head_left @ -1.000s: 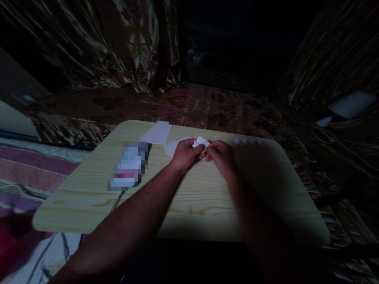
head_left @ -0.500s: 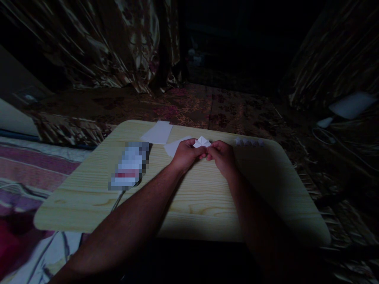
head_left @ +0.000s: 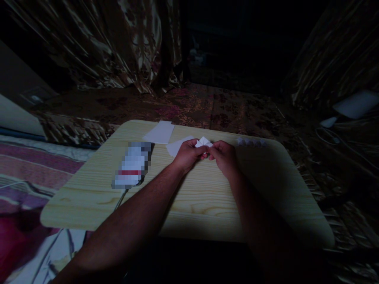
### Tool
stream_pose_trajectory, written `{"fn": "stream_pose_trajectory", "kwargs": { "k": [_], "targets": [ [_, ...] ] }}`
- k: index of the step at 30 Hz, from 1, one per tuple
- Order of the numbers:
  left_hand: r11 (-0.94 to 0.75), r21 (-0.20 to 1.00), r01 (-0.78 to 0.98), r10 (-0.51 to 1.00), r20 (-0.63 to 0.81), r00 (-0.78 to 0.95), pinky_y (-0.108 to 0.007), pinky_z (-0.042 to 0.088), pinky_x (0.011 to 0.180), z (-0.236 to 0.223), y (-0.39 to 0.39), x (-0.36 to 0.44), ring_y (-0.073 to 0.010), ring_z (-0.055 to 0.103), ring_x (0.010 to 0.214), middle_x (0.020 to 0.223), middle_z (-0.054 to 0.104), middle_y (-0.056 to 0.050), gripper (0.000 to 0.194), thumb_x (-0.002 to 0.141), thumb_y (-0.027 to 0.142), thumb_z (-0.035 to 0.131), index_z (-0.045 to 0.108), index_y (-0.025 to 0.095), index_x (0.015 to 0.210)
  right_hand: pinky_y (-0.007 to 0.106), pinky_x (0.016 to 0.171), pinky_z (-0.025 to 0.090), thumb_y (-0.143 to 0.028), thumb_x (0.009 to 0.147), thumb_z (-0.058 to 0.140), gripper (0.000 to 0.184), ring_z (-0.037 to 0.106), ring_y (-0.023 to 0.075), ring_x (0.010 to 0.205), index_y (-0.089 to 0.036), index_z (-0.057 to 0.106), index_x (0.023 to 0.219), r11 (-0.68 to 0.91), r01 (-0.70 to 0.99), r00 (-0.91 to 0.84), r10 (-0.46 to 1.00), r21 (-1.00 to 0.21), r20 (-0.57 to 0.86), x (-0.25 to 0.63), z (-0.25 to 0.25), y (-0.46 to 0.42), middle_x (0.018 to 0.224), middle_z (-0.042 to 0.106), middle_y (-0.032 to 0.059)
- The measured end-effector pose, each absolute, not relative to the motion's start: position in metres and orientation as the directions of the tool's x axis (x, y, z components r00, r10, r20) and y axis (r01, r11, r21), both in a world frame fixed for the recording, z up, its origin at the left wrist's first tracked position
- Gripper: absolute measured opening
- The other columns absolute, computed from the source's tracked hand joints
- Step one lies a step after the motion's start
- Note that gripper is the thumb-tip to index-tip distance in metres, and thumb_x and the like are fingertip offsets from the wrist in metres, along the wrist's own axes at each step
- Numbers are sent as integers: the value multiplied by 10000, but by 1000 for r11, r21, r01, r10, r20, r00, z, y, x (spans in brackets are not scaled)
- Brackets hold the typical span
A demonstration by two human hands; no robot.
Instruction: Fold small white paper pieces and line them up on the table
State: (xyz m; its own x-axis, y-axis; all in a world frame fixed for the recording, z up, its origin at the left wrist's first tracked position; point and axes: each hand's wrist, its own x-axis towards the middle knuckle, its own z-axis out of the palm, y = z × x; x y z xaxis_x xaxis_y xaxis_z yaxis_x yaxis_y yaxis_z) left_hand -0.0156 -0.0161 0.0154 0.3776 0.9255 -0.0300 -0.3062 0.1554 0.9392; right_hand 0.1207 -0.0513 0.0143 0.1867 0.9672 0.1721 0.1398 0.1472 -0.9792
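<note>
A small piece of folded white paper (head_left: pixel 204 141), with creases meeting near its middle, is held over the far part of the table. My left hand (head_left: pixel 189 154) is closed on its left side, thumb across the near edge. On the right, my right hand (head_left: pixel 222 155) pinches the paper's near right corner, fingertips close to the left thumb. Fingers partly hide the paper's lower part. Just behind my left hand lies a white paper sheet (head_left: pixel 177 146), partly covered by that hand.
The pale wooden table (head_left: pixel 195 209) has rounded corners. More white sheets (head_left: pixel 160 132) lie at its far edge. Several small folded paper pieces (head_left: pixel 251 142) stand in a row at the far right. A blurred-out device (head_left: pixel 132 165) with a cable (head_left: pixel 121 200) lies left. Behind hang curtains (head_left: pixel 142 43).
The whole view has shifted slightly, so things appear a little further right. Both hands keep hold of the folded paper, with almost no change in their grip.
</note>
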Motion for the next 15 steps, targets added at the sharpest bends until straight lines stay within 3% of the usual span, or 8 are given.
{"fn": "stream_pose_trajectory", "kwargs": {
  "k": [15],
  "targets": [
    [129, 952, -279, 918, -8, 397, -219, 377, 514, 12, -16, -16, -83, 518, 488, 572, 616, -15, 189, 643, 232, 748, 607, 114, 688, 233, 493, 405, -302, 720, 608, 122, 553, 121, 485, -189, 579, 684, 132, 194, 178, 970, -972, 168, 120, 16, -53, 564, 628, -25]
  ]
}}
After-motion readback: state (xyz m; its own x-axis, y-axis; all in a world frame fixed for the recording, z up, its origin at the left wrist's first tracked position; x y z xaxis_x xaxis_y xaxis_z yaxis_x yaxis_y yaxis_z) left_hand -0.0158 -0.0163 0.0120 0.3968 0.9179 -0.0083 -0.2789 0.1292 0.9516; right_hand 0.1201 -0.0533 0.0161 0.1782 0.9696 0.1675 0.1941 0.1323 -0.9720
